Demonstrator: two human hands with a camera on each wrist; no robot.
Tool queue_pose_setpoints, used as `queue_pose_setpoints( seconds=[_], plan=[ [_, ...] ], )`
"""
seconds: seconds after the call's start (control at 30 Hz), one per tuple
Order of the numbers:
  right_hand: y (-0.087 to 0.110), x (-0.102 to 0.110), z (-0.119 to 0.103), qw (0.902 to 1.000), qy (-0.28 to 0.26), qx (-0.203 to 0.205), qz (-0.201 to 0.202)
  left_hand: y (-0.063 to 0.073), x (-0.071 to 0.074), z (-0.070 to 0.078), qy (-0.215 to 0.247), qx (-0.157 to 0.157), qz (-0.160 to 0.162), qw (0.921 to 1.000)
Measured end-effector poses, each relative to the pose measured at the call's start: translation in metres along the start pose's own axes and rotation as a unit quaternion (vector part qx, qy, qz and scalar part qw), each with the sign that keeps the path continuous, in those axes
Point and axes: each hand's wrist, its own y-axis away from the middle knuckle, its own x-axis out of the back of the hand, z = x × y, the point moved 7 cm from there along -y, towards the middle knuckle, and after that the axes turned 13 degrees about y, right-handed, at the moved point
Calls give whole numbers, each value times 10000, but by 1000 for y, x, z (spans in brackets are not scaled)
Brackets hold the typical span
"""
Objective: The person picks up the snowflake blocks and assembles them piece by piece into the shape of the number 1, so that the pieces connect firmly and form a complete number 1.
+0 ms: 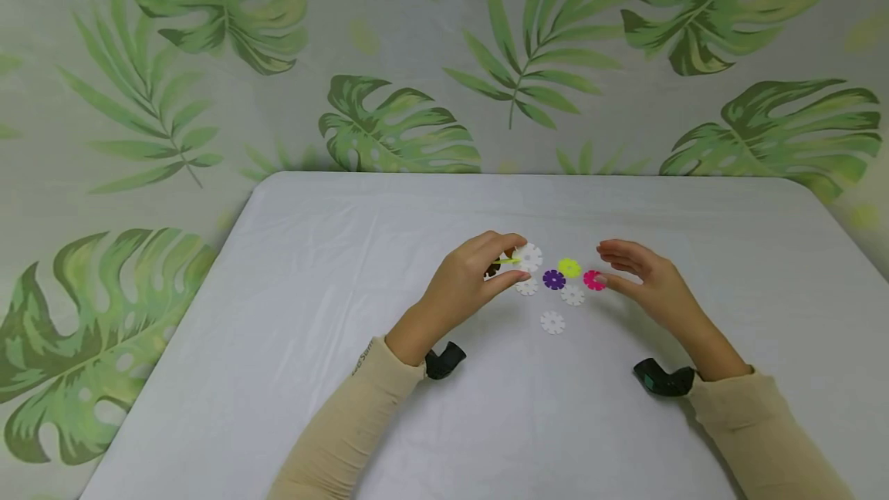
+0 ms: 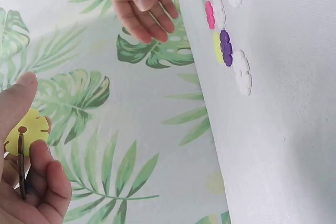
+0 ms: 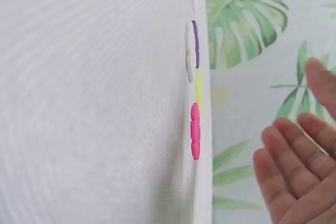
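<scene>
My left hand [image 1: 472,272], raised over the table, pinches a yellow notched disc [image 2: 32,129] joined to a dark brown notched disc [image 2: 21,166], which shows edge-on in the left wrist view. A white notched disc [image 1: 531,256] appears beside these fingertips in the head view; whether the hand holds it I cannot tell. My right hand [image 1: 649,284] holds nothing, its fingers loosely extended. Its thumb overlaps the edge of a pink disc [image 1: 593,280] in the head view, but the right wrist view shows the hand apart from that disc [image 3: 195,131].
Between the hands lie a purple disc [image 1: 553,279], a yellow disc [image 1: 569,267] and several white discs, one nearer the front [image 1: 552,322]. A white cloth covers the table [image 1: 278,253]. Behind it hangs a leaf-patterned backdrop [image 1: 396,14]. Black devices [image 1: 446,361] sit at both wrists.
</scene>
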Motion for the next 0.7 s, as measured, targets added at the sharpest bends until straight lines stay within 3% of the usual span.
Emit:
queue_pose_setpoints(
  seconds=[0.3,0.57,0.7],
  plan=[
    [2,-13,22,9996,-92,-118,-244,0,0,0,-13,31,-33,10000],
    [3,-22,39,9982,251,-345,-415,0,-1,-1,15,39,-30,10000],
    [3,-25,42,9975,487,-242,-451,0,-1,-2,15,71,-41,10000]
  ],
)
